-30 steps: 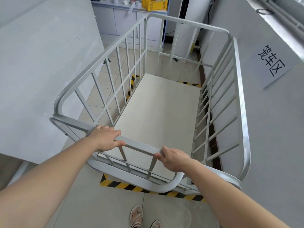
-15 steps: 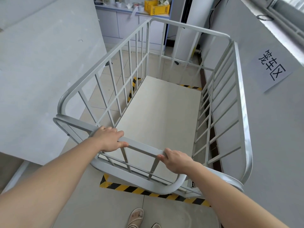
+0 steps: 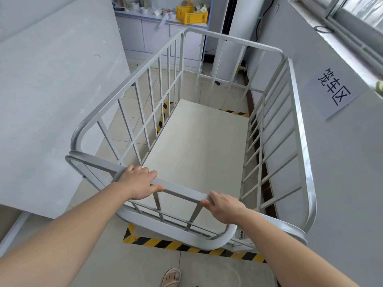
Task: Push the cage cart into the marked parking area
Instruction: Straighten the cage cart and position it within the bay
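A silver cage cart [image 3: 296, 112] with barred sides and a pale empty floor stands in front of me. My left hand [image 3: 138, 183] and my right hand [image 3: 224, 207] are both closed around its near top rail. Yellow-and-black floor tape [image 3: 176, 245] marks the parking area; the near strip shows just below the cart's near end, a far strip past its far end, and a piece along its left side. The cart's right side runs close along the grey wall.
A paper sign [image 3: 333, 90] with black characters hangs on the right wall under a window. A large grey panel [image 3: 51, 104] stands close on the left. Beyond the cart are cabinets with a yellow crate [image 3: 191, 14] and a white column. My sandalled foot [image 3: 172, 277] is at the bottom.
The view has tilted up a little, so the cart and sign sit lower in the frame. Both hands keep the same hold on the rail; the cart's place against the tape looks unchanged.
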Demonstrator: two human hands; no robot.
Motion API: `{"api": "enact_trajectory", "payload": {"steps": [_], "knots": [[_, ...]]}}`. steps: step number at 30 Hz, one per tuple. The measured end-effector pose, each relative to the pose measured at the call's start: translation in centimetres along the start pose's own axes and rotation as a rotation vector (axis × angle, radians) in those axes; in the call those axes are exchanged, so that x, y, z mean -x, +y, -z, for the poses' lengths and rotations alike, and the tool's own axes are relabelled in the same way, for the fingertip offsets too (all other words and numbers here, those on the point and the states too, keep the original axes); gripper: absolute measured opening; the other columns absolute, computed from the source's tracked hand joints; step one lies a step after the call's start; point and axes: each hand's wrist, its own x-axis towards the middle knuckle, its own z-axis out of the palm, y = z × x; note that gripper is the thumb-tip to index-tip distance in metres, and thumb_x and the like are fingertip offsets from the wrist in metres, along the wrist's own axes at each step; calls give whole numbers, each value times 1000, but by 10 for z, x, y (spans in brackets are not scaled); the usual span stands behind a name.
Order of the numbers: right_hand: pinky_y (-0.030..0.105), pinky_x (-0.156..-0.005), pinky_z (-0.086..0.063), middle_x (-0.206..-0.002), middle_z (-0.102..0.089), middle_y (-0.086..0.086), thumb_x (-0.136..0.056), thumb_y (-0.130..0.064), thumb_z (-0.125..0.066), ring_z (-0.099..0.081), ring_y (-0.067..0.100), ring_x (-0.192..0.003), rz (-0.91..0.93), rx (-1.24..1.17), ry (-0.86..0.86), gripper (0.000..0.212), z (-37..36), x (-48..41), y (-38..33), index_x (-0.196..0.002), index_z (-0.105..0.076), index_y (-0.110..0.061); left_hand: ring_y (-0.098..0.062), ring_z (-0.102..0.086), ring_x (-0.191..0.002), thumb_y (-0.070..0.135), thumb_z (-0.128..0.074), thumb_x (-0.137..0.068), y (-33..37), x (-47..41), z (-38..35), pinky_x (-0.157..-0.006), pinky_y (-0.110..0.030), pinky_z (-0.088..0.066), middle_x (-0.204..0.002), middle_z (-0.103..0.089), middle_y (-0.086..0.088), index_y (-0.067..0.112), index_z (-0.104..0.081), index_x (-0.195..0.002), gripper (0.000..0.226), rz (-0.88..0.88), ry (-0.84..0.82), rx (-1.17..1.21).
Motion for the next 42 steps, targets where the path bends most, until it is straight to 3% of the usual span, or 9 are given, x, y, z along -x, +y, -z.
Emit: {"api": "enact_trajectory", "payload": {"steps": [8,12,16,19,22,25,29,32,42], "knots": [[34,-96,-39,-126,-49,3,-97,-44,-44,-46,25,-116,19,69,343,46,-12,17,-14,-134,-45,-19,-28,-21,-143,65,-28,-92,7,10,-7,-119,-49,-5,-151,-32,-8,26,-16,-151,72,13,20,74],[33,-87,-45,-117,-55,3,-95,-33,-51,-51,25,-108,237,64,567,33,-14,28,-36,-122,-59,-15,-27,-8,-147,65,-32,-91,11,24,-9,-118,-51,-3,-158,-13,-7,29,-6,-153,76,-27,94,65],[32,-83,-45,-117,-58,1,-97,-40,-47,-53,21,-108,218,-21,302,35,-24,31,-57,-122,-58,-18,-21,-50,-104,61,-36,-87,7,36,-16,-92,-37,-43,-112,-53,-2,22,-56,-117,53,-237,405,-88],[34,-80,-46,-112,-62,5,-97,-51,-41,-56,23,-100,117,-59,66,43,-33,29,-59,-117,-59,-17,-15,-51,-76,54,-36,-89,3,46,-24,-67,-28,-48,-82,-55,5,23,-59,-82,40,-401,471,-159],[34,-78,-42,-95,-58,6,-99,-55,-30,-54,24,-89,60,-157,-140,48,-37,31,-55,-96,-57,-15,-10,-45,-76,49,-29,-98,6,55,-25,-69,-24,-40,-81,-55,8,22,-58,-84,42,-402,315,-61],[35,-86,-45,-92,-60,5,-98,-60,-24,-56,21,-83,20,-261,-299,62,-34,30,-50,-107,-59,-10,-10,-44,-72,48,-28,-100,9,51,-21,-69,-28,-36,-70,-45,13,24,-50,-76,41,-277,-11,173],[35,-86,-49,-84,-65,5,-97,-61,-23,-59,16,-68,54,-289,-439,59,-32,28,-46,-110,-55,-13,-14,-52,-59,65,-24,-93,3,41,-23,-60,-27,-43,-69,-61,-3,11,-60,-78,68,-124,-288,307],[33,-84,-48,-81,-64,3,-97,-61,-24,-59,16,-68,72,-285,-471,52,-29,25,-45,-98,-53,-19,-17,-59,-51,79,-28,-81,0,36,-22,-70,-30,-56,-66,-69,-5,8,-66,-82,81,-120,-462,348],[41,-99,-47,-82,-66,10,-97,-60,-21,-60,22,-71,99,-219,-512,52,-25,23,-49,-87,-51,-20,-11,-51,-47,80,-24,-81,3,39,-17,-75,-32,-53,-59,-60,3,19,-51,-69,68,-237,-498,249]]}}
